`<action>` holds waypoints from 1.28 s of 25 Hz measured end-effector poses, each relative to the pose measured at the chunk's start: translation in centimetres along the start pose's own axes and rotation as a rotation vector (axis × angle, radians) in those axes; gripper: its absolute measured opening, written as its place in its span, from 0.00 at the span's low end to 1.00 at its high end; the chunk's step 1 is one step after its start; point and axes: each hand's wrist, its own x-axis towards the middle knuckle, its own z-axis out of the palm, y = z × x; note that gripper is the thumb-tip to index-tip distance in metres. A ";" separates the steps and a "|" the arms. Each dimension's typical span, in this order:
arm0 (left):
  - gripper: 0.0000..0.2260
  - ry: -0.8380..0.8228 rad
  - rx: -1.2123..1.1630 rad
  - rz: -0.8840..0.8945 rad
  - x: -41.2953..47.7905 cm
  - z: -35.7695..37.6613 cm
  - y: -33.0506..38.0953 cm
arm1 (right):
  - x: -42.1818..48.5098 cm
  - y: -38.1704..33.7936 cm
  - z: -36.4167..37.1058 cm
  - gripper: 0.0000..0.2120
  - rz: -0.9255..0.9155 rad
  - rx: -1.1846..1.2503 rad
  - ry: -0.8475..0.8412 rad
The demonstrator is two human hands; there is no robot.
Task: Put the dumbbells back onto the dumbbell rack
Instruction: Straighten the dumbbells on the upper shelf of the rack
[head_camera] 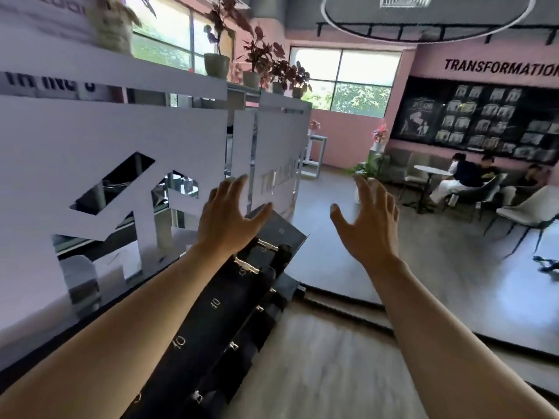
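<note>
With both the left hand (225, 213) and right hand (370, 220) spread wide and empty at mid-frame, the person should probably locate a loose dumbbell before returning to the dumbbell rack (211, 322) at lower centre.

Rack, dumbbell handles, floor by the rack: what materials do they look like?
Dumbbell rack: looks like black painted metal, matte, flat angled shelf with white "10" markings. Dumbbell handles: likely chromed steel, bright glints; heads look black, possibly rubber, too blurred to tell. Floor: light wood-look planks, probably laminate or vinyl.
</note>
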 end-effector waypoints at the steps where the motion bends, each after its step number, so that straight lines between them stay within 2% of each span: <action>1: 0.37 0.011 -0.002 -0.029 1.0 0.8 -1.5 | 1.2 0.1 2.1 0.32 -0.007 0.004 -0.012; 8: 0.34 0.049 -0.063 -0.148 11.4 9.2 -10.4 | 12.1 1.0 17.1 0.34 0.025 0.101 -0.092; 13: 0.21 -0.029 -0.167 -0.312 13.4 16.8 -16.4 | 15.7 3.9 27.8 0.31 0.035 0.239 -0.190; 18: 0.14 -0.018 -0.062 -0.522 12.9 26.7 -23.8 | 17.3 8.9 41.8 0.27 0.081 0.376 -0.374; 21: 0.14 0.001 0.033 -0.638 13.9 33.2 -27.2 | 19.1 12.7 51.2 0.26 0.077 0.447 -0.551; 25: 0.16 -0.055 0.141 -0.909 14.7 39.5 -29.5 | 19.3 16.3 60.3 0.25 0.098 0.469 -0.842; 32: 0.29 -0.191 0.260 -1.271 11.4 48.9 -37.5 | 10.2 20.0 72.4 0.25 0.131 0.424 -1.253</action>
